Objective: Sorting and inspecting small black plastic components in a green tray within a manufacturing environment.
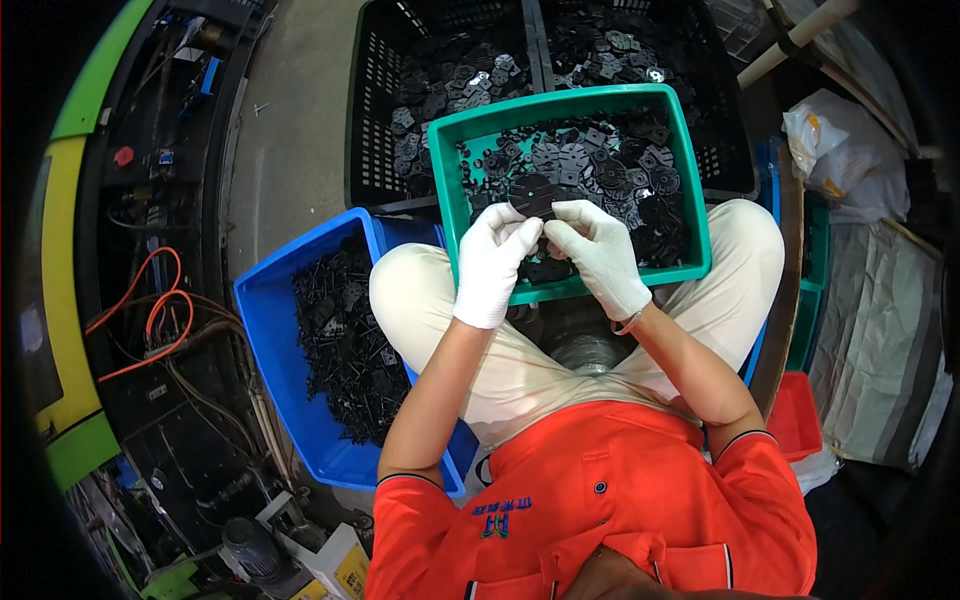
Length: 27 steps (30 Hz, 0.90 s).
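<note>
Over the green tray on the lap, both gloved hands pinch one flat black round disc, face up.

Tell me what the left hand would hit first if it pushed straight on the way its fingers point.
The left hand points up and away, so it would likely first meet the round black plastic part pinched by both hands, then loose black parts in the green tray. Depth is unclear.

Grey concrete floor, a green-and-yellow machine frame at left.
</note>
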### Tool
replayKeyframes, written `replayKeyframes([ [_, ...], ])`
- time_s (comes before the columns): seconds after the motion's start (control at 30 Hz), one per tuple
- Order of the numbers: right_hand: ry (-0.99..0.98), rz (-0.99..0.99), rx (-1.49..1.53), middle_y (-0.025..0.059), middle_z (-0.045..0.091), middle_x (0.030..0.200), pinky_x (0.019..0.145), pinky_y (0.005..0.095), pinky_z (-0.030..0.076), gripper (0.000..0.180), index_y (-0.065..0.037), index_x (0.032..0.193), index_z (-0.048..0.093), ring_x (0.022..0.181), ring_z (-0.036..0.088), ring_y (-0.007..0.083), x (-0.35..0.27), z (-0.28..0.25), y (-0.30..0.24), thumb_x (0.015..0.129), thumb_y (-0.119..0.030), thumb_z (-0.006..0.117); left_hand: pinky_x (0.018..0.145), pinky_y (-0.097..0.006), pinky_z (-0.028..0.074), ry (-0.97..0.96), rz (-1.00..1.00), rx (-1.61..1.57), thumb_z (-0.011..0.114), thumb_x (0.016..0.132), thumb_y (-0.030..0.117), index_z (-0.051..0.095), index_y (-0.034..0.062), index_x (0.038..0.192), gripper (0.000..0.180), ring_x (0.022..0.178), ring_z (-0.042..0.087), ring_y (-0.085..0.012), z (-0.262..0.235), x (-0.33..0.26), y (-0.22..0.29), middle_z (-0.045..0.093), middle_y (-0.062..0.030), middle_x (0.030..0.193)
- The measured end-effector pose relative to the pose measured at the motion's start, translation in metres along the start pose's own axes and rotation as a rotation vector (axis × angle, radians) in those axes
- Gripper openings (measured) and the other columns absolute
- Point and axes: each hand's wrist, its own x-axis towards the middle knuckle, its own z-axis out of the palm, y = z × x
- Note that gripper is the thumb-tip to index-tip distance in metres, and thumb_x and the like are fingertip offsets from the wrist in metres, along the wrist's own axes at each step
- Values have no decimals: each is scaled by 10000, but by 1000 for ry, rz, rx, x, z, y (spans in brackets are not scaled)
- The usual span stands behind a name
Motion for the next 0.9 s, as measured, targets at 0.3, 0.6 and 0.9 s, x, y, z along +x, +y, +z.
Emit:
replayKeyframes([
  [0.3, 92, 6, 35, 74, 645, 885, 657, 220, 475, 250, 24, 1068, 571, 722, 577, 97, 17, -33, 9, 856, -103, 531, 716, -312, 529, 159, 262, -285, 575, 883, 165, 499, -56, 1093, 314, 898, 614, -263, -41, 84, 54, 588, -135, 971],
  [0.6, -32, -10, -234, 95, 650, 891, 667, 260, 479, 262, 17, 1062, 574, 751, 598, 139, 22, -44, 37, 842, -125, 559, 814, -397, 464, -220, 242, 1468, 695, 703, 136, 568, 106, 1107, 424, 921, 568, -336, -34, 56, -15, 559, -144, 1041],
  [0.9, -31, -289, -841, 173, 582, 1021, 760, 400, 479, 291, -52, 1089, 547, 874, 602, 329, 25, -34, 44, 815, -143, 583, 755, -426, 470, -307, 137, 1500, 664, 692, 30, 540, 54, 889, 234, 852, 562, -382, -31, 63, -20, 519, -189, 967],
])
